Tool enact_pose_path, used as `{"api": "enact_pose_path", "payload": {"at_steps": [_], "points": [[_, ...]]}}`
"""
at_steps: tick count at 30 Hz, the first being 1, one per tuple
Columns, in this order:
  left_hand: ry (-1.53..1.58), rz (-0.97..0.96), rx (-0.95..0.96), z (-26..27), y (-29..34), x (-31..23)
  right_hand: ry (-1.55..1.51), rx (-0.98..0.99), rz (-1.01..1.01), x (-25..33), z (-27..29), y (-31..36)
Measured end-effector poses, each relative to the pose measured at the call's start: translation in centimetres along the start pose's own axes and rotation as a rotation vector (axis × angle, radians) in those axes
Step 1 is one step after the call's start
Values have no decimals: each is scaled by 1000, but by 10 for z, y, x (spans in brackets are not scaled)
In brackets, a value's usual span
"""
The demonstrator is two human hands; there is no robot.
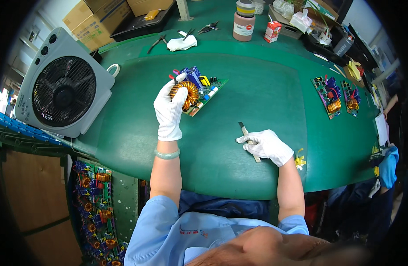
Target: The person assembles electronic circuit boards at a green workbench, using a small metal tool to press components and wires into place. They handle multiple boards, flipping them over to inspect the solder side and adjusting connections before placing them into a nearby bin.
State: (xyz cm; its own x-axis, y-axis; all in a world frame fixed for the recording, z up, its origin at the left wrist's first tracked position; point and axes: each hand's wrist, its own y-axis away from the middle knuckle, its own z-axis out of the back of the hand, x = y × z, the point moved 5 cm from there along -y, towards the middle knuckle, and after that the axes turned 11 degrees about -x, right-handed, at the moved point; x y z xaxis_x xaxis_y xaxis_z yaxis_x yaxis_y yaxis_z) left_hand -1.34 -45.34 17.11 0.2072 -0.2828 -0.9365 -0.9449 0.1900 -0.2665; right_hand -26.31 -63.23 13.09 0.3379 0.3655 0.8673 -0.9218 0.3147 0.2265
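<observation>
My left hand (169,108), in a white glove, is closed on a green circuit board (219,85) and holds it tilted above the mat. Its fingers lie on the large copper-wound ring coil (191,92) at the board's near left. Blue and yellow parts stand on the board beside the coil. Lower right of it, my gloved right hand (267,145) grips a slim pale-handled tool (250,141) with a dark flat tip, like a small brush or blade. That tip points up and left, apart from the board.
A grey box fan (64,93) stands at the left. Two more boards (327,98) lie at the right. Pliers (157,43), a white cloth (182,43), a jar (244,26) and a red carton (272,32) sit at the back. Yellow scraps (299,159) lie near my right wrist.
</observation>
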Motion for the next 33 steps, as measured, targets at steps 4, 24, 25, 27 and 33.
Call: {"api": "enact_pose_path", "payload": {"at_steps": [4,24,25,27,33], "points": [[-59,-8,9,-4,2,-5,-23,-29,-42,-3,-3,-1],[-270,-195,44,-26,22,11,186,-196,329,6,5,4],[-308,-220,35,-28,25,5,190,-197,328,6,4,3],[-296,-217,26,-26,22,7,200,-195,324,6,2,0],[-268,-201,33,-26,22,8,214,-205,366,9,3,4]]}}
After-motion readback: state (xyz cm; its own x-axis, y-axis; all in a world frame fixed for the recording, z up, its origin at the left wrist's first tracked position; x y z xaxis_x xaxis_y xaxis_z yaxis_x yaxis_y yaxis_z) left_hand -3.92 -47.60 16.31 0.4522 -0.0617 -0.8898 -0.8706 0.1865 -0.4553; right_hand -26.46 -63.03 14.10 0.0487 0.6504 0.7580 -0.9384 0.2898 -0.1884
